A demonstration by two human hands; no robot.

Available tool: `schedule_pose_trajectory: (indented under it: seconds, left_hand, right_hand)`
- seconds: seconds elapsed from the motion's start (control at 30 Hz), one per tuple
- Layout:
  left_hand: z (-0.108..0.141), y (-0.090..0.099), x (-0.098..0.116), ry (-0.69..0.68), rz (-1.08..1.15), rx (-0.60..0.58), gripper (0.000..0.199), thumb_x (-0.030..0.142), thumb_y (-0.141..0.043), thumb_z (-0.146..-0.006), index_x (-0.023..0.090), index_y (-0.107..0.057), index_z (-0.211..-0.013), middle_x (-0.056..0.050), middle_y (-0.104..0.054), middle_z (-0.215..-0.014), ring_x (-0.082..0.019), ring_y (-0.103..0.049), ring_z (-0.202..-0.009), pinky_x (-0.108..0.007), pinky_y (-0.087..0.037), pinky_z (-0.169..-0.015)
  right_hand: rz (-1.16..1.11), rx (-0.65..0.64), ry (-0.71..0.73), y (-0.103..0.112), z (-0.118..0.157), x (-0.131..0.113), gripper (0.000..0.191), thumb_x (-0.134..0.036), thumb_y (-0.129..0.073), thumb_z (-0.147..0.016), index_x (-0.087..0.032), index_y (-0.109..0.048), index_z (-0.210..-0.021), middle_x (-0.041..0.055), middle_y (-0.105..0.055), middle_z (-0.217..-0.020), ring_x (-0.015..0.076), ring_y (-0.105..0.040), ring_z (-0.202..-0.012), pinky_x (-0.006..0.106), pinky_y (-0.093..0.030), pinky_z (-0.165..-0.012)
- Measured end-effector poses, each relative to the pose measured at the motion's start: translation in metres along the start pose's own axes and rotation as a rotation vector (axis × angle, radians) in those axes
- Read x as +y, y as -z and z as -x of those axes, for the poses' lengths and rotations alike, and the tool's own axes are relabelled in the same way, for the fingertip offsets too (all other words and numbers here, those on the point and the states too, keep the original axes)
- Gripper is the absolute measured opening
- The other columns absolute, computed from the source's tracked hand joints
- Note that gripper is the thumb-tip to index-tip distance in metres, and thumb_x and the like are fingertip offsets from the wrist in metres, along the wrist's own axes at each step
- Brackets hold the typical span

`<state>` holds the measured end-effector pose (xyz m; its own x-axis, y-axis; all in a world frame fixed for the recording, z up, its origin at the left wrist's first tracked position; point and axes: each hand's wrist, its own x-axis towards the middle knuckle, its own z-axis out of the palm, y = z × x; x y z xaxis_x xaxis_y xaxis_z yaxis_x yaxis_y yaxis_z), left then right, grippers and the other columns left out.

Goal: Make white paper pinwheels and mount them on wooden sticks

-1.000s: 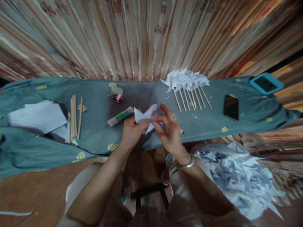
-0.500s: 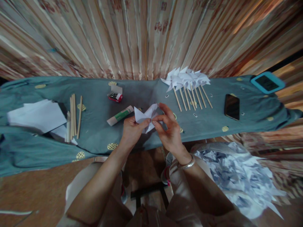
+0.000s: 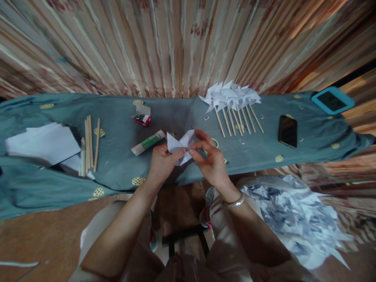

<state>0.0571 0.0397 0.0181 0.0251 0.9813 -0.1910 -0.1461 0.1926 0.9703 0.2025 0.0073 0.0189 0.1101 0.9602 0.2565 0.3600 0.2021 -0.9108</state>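
Observation:
A white paper pinwheel (image 3: 175,144) with pointed folded blades is held over the near edge of the cloth-covered table. My left hand (image 3: 164,159) pinches it from the left, the thumb close to its centre. On the other side, my right hand (image 3: 208,156) has thumb and forefinger pressed at the centre, closed on the paper there. Whether a small pin is also between those fingers I cannot make out. Just left of the pinwheel lies a green and white narrow box (image 3: 148,142). Behind that stands a small open red box (image 3: 142,119) of metal bits.
Finished pinwheels on sticks (image 3: 232,97) lie at the back right, beside a black phone (image 3: 288,131) and a blue-framed device (image 3: 333,101). Loose wooden sticks (image 3: 90,145) and white paper sheets (image 3: 44,143) are at left. A bag of folded paper (image 3: 296,215) stands below right.
Both hands keep their pinch on the pinwheel. The right hand's outer fingers have shifted slightly, and a green tape roll behind them shows more. The view has moved a little.

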Motion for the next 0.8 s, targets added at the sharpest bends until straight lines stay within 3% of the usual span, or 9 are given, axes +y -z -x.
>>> schedule_pose_trajectory:
  seconds: [0.5, 0.8]
  left_hand:
    - [0.0, 0.001, -0.003, 0.032, -0.045, 0.0, 0.021, 0.031, -0.079, -0.052, 0.014, -0.073, -0.063, 0.001, -0.066, -0.058, -0.011, -0.052, -0.053, -0.023, -0.041, -0.054]
    - [0.002, -0.001, 0.002, 0.059, 0.014, -0.032, 0.024, 0.031, -0.084, -0.048, 0.015, -0.073, -0.062, 0.001, -0.067, -0.06, -0.011, -0.053, -0.055, -0.023, -0.043, -0.055]
  right_hand:
    - [-0.125, -0.021, -0.124, 0.001, -0.003, 0.014, 0.013, -0.036, -0.073, -0.08, -0.024, -0.071, -0.079, 0.0051, -0.063, -0.134, 0.0236, -0.057, -0.127, 0.044, -0.036, -0.115]
    - [-0.166, -0.042, -0.165, 0.002, -0.003, 0.015, 0.017, -0.039, -0.072, -0.078, -0.022, -0.072, -0.08, 0.0087, -0.061, -0.134, 0.0242, -0.058, -0.125, 0.044, -0.037, -0.114]
